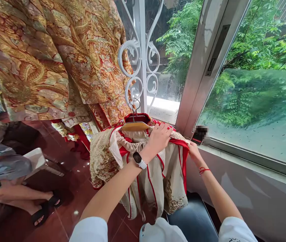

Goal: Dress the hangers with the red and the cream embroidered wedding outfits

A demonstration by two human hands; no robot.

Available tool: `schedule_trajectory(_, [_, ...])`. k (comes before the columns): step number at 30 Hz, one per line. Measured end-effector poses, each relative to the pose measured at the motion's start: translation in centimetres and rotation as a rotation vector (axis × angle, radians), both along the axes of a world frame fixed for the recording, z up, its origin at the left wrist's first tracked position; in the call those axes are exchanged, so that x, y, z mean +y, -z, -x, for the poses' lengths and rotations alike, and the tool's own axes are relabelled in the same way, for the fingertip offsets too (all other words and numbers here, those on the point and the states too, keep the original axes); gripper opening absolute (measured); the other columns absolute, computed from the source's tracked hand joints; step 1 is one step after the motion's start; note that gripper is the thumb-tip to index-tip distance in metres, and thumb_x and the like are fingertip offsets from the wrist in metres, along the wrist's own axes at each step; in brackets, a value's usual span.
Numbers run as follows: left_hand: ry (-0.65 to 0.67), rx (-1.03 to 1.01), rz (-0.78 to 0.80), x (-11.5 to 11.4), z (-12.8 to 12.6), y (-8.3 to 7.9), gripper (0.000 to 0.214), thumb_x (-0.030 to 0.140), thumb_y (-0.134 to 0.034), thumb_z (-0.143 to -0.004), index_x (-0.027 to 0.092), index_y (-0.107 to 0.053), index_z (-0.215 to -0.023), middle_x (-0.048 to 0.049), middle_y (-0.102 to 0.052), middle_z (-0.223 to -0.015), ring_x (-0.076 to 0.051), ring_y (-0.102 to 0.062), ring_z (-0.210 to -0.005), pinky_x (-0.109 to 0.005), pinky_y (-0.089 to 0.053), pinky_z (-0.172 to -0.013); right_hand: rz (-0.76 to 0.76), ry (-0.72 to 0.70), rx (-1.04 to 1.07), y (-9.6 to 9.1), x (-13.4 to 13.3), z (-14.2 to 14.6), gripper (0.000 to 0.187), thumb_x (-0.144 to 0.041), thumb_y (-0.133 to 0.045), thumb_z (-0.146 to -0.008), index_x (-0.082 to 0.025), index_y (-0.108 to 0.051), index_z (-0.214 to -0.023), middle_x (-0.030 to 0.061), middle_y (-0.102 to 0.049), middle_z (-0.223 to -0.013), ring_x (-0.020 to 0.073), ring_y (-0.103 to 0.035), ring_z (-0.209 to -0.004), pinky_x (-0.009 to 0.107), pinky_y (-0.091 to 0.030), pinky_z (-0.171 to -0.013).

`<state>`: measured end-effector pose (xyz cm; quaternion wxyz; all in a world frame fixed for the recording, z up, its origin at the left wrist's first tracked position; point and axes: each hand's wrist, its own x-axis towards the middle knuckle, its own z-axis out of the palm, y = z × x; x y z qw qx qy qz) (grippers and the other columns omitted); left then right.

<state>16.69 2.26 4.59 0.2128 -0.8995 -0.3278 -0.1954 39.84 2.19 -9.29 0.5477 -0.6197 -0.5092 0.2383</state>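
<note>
A cream and gold embroidered jacket (100, 156) with red trim hangs open on a wooden hanger (136, 126). Inside its front is a cream cloth piece (154, 183) with red piping and a gathered top. My left hand (158, 139), with a watch on its wrist, lies over the jacket's shoulder, fingers curled on the cloth; the fingertips are partly hidden. At the outer right, my right hand (194, 153) pinches the red-trimmed edge of the jacket between thumb and fingers. A red cord circles that wrist.
Gold and red embroidered garments (57, 60) hang at upper left. The hanger's hook is at a white scroll metalwork post (140, 50). A window sill (234, 159) runs along the right. Below stands a black seat (193, 215). A seated person (4, 171) holding a phone is at left.
</note>
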Motion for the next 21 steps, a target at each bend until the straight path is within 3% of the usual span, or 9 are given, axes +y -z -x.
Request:
schedule_trajectory(2, [-0.004, 0.007, 0.006, -0.3, 0.1, 0.0, 0.03, 0.022, -0.059, -0.093, 0.017, -0.06, -0.123, -0.0141, -0.063, -0.121, -0.029, -0.055, -0.116, -0.043, -0.038, -0.099, -0.024, 0.018, 0.018, -2.0, 1.1, -0.6, 0.032, -0.051, -0.048, -0.075, -0.022, -0.059, -0.069, 0.0056, -0.062, -0.063, 0.0225, -0.054, -0.061, 0.035, -0.046, -0.058])
schedule_trajectory(6, [-0.02, 0.028, 0.014, -0.9, 0.4, 0.0, 0.026, 0.019, -0.057, -0.093, 0.017, -0.063, -0.118, -0.0141, -0.064, -0.119, -0.029, -0.057, -0.111, -0.044, -0.04, -0.094, -0.148, 0.121, -0.118, -10.3, 2.2, -2.8, 0.029, -0.044, -0.058, -0.073, -0.024, -0.044, -0.057, -0.0013, -0.044, -0.053, 0.0155, -0.04, -0.055, 0.03, -0.037, -0.057])
schedule_trajectory(8, [-0.019, 0.011, 0.026, -0.8, 0.4, 0.2, 0.024, 0.018, -0.057, -0.093, 0.017, -0.065, -0.115, -0.0143, -0.065, -0.115, -0.029, -0.058, -0.109, -0.044, -0.042, -0.09, -0.323, 0.183, -0.392, -14.0, 0.7, -2.9, 0.027, -0.039, -0.06, -0.076, -0.023, -0.048, -0.059, -0.0024, -0.042, -0.053, 0.0139, -0.037, -0.054, 0.029, -0.033, -0.058])
schedule_trajectory(10, [-0.016, -0.038, 0.041, -0.6, 0.4, 0.6, 0.022, 0.017, -0.055, -0.093, 0.017, -0.068, -0.111, -0.0138, -0.067, -0.111, -0.029, -0.059, -0.107, -0.043, -0.044, -0.089, -0.444, 0.189, -0.586, -15.6, -2.3, -2.3, 0.02, -0.036, -0.058, -0.082, -0.022, -0.056, -0.067, -0.0016, -0.046, -0.055, 0.0138, -0.039, -0.052, 0.029, -0.033, -0.058])
schedule_trajectory(12, [-0.006, -0.083, 0.041, -0.4, 0.4, 1.3, 0.022, 0.015, -0.053, -0.094, 0.018, -0.071, -0.106, -0.0128, -0.07, -0.108, -0.028, -0.06, -0.107, -0.043, -0.044, -0.091, -0.454, 0.136, -0.666, -14.3, -5.9, -1.6, 0.013, -0.034, -0.06, -0.084, -0.022, -0.064, -0.078, 0.0003, -0.055, -0.061, 0.0148, -0.045, -0.055, 0.028, -0.035, -0.058])
schedule_trajectory(15, [-0.021, -0.066, 0.029, -0.5, 0.3, 2.2, 0.024, 0.012, -0.052, -0.092, 0.016, -0.074, -0.1, -0.0125, -0.074, -0.095, -0.029, -0.061, -0.105, -0.047, -0.044, -0.095, -0.366, 0.151, -0.601, -8.0, -9.2, -1.2, 0.019, -0.038, -0.066, -0.081, -0.023, -0.068, -0.093, 0.0014, -0.06, -0.066, 0.0173, -0.049, -0.056, 0.029, -0.038, -0.056])
schedule_trajectory(18, [-0.064, -0.019, 0.035, -0.6, 0.0, 2.6, 0.023, 0.01, -0.054, -0.088, 0.014, -0.076, -0.088, -0.0128, -0.072, -0.079, -0.03, -0.06, -0.103, -0.048, -0.044, -0.096, -0.252, 0.273, -0.447, -0.9, -8.3, -0.3, 0.025, -0.042, -0.06, -0.079, -0.022, -0.067, -0.093, 0.0057, -0.061, -0.074, 0.0239, -0.054, -0.067, 0.036, -0.044, -0.063])
schedule_trajectory(21, [-0.098, -0.031, 0.012, -0.4, -0.5, 2.7, 0.025, 0.01, -0.053, -0.088, 0.014, -0.078, -0.087, -0.0131, -0.073, -0.08, -0.031, -0.059, -0.109, -0.05, -0.043, -0.1, -0.188, 0.383, -0.158, 3.3, -5.3, 2.1, 0.035, -0.046, -0.055, -0.076, -0.022, -0.064, -0.099, 0.0106, -0.063, -0.093, 0.0289, -0.057, -0.086, 0.041, -0.048, -0.075])
